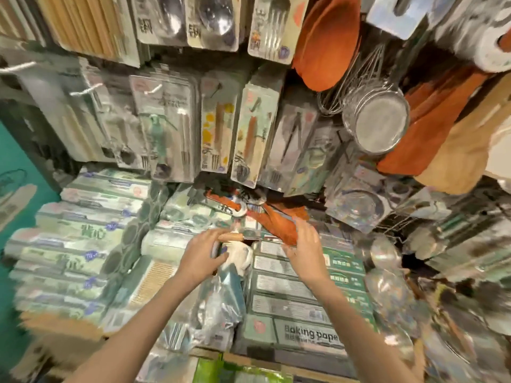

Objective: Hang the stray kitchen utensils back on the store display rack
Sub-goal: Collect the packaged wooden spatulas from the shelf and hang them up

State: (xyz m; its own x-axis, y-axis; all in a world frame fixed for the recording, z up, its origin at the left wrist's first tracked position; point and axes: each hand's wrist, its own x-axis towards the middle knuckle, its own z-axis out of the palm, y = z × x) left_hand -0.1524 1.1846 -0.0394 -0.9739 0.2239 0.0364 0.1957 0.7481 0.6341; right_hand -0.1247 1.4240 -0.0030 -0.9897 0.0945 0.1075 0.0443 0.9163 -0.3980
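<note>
Frame's pretty smeared w/ motion blur so take details loosely. Both hands are down in the stray pile at the back of the box stack, right under the hanging packs.

Left hand (201, 254) has its fingers curled round a wooden-handled utensil (231, 237), which lies across the top of the boxes w/ a white bit of packaging below it. Right hand (301, 244) is open, fingers spread, resting against the orange spatula (282, 226) lying just beside it, not gripping afaict.

Tip for this step imo: get a proper hold on one item at a time, lift it clear of the heap before turning it, and find the hang hole first. Orange ones prob go w/ the other orange spatulas (326, 37) at the rack's top right. Can't see the hooks themselves, so feel for the peg instead of jabbing; the baking paper boxes (307, 330) near the front edge could slide if leaned on.
</note>
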